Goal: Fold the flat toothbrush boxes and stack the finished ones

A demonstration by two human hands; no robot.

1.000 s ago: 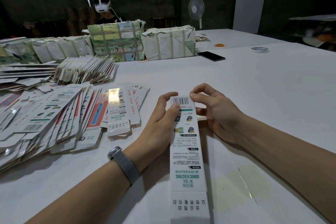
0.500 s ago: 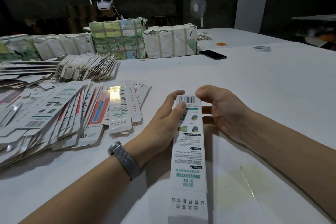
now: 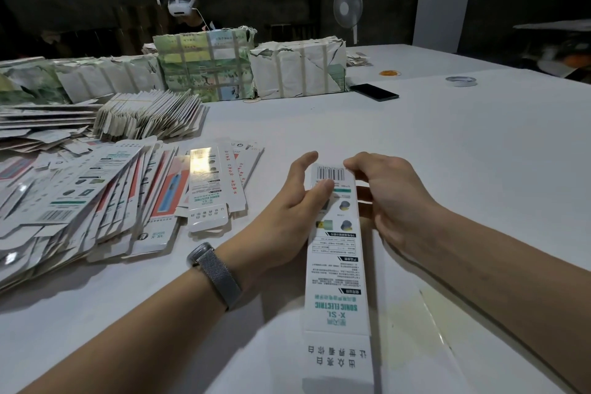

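Both hands (image 3: 287, 214) (image 3: 393, 201) barely shifted, fingers clamped on box (image 3: 335, 265), flat boxes (image 3: 96, 201) left

We have a single view, from the head camera worn by the person, looking forward and down across the white table (image 3: 447, 144). It sits close above the hands (image 3: 287, 201), so both forearms enter from the bottom edge and fill the lower half of the picture. The wide lens bends the scene (the table's far edge curves and the forearms look stretched). The long toothbrush box (image 3: 335, 265) runs from the bottom edge up the middle of the view. The spread of flat boxes (image 3: 96, 201) lies to the left. The strapped bundles (image 3: 297, 70) and the standing fan (image 3: 348, 8) lie far off near the top.
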